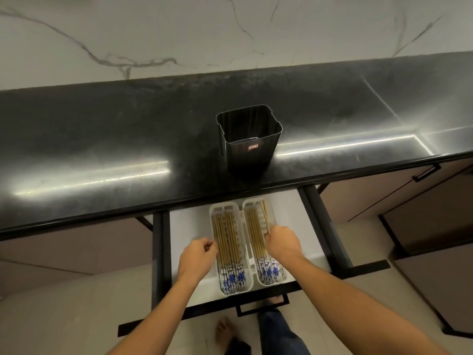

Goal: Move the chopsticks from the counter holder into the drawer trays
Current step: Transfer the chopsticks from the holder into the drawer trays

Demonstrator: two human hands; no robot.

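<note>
Right hand (281, 243) gripping chopsticks (264, 216), holder (249, 147) on counter (102, 139)

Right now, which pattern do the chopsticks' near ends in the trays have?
Blue-and-white pattern with dark marks on the chopsticks; head view shows it best.

**A home kitchen, seen from above the counter**

A long dark counter (102, 139) runs left to right below a pale marbled wall (179, 34). Flat cabinet fronts (358, 198) sit under it on the right, one with a black bar handle (427, 172). A black holder (249, 144) stands close to the counter's near edge. Below it a drawer (189, 226) is pulled out, its inside white. In it 2 white trays (212, 213) lie side by side, both filled with chopsticks (227, 237) that have blue-and-white patterned ends. The floor (64, 316) is pale tile, and the person stands on it in bare feet (224, 331), which suggests a private home, not a commercial kitchen.
</note>
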